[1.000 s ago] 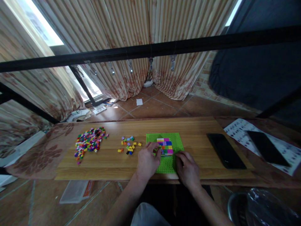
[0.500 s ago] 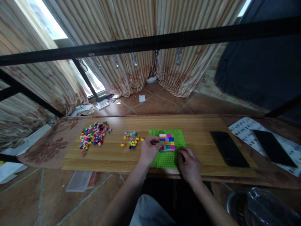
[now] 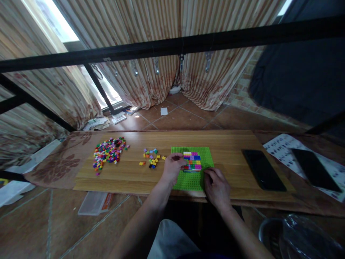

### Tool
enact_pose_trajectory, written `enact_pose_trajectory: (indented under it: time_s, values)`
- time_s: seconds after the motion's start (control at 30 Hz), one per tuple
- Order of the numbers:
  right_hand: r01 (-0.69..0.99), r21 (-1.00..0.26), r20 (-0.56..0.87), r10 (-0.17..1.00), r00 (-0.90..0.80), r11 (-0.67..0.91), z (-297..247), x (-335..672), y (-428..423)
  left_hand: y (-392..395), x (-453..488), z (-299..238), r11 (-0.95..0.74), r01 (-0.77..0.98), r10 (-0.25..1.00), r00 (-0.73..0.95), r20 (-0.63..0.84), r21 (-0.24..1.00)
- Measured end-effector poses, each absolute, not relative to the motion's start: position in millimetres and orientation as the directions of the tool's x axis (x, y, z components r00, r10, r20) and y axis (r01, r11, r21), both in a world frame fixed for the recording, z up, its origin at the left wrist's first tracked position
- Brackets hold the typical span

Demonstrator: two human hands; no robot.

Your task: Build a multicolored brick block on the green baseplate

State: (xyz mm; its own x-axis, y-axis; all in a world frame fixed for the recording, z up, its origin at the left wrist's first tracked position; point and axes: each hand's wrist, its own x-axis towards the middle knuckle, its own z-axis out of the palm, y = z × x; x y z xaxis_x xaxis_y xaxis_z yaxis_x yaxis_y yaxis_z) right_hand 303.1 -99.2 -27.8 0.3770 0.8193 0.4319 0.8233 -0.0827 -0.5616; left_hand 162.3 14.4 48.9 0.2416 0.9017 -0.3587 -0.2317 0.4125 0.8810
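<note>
My left hand [image 3: 174,167] is bunched at the brick block's [image 3: 192,161] edge; can't tell if it grips one. Right hand [image 3: 217,185], loosely curled and empty, pins the baseplate [image 3: 206,154] against sliding.

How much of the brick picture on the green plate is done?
A small patch of coloured bricks already covers the upper middle of the green baseplate. The left hand touches the patch's left edge, while the right hand rests on the plate's near right corner. Most of the plate is bare, and a small group of loose bricks plus a big pile lie to the left.
</note>
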Motion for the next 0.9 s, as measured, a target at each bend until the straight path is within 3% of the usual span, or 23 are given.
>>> enact_pose_trajectory:
  time_s: [0.47,0.73,0.9]
  values:
    - [0.831,-0.549,0.432,0.823,0.37,-0.085,-25.4,302.6,-98.9,9.6,146.9,47.6,0.45,-0.238,0.876,0.307,-0.373,0.861]
    - [0.832,-0.55,0.444,0.818,0.366,-0.074,-26.5,303.1,-98.6,-6.6,144.8,30.2,0.291,-0.17,0.935,0.259,-0.242,0.942]
    - [0.828,-0.554,0.442,0.813,0.378,-0.084,-27.5,303.1,-99.0,-5.5,147.9,30.2,0.299,-0.183,0.93,0.276,-0.243,0.936]
